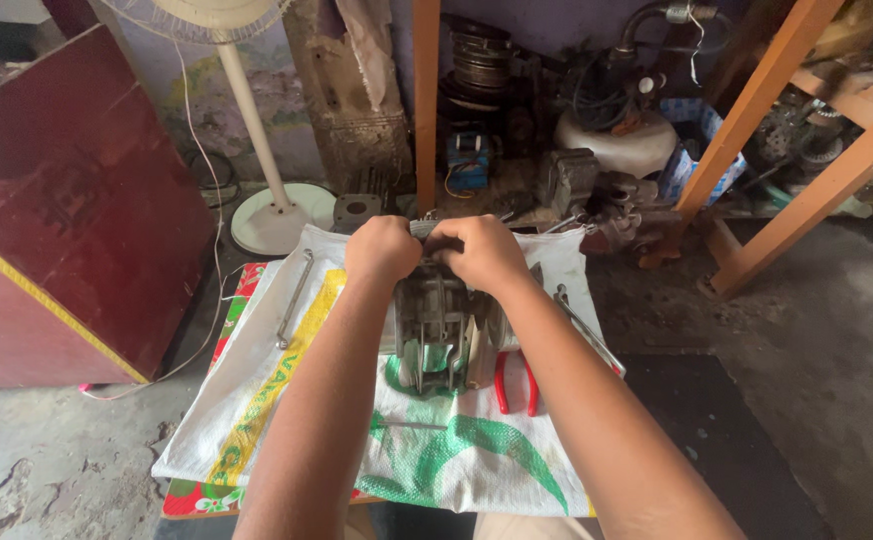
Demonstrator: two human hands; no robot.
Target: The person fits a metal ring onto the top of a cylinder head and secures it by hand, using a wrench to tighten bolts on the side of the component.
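A grey finned metal engine block (439, 325) stands on a white woven sack (287, 400) with green and yellow print, spread on the floor. My left hand (383, 250) is closed over the block's top far edge on the left. Right beside it, my right hand (479, 250) grips the same top edge, the knuckles of both hands nearly touching. Both forearms reach forward over the sack and hide part of it.
Red-handled pliers (515, 382) lie right of the block, a long metal wrench (585, 330) beyond them, and a bent metal rod (295, 298) on the left. A dark red cabinet (67, 220), a white fan stand (277, 215), engine parts (597, 195) and orange wooden frame legs (757, 180) surround the sack.
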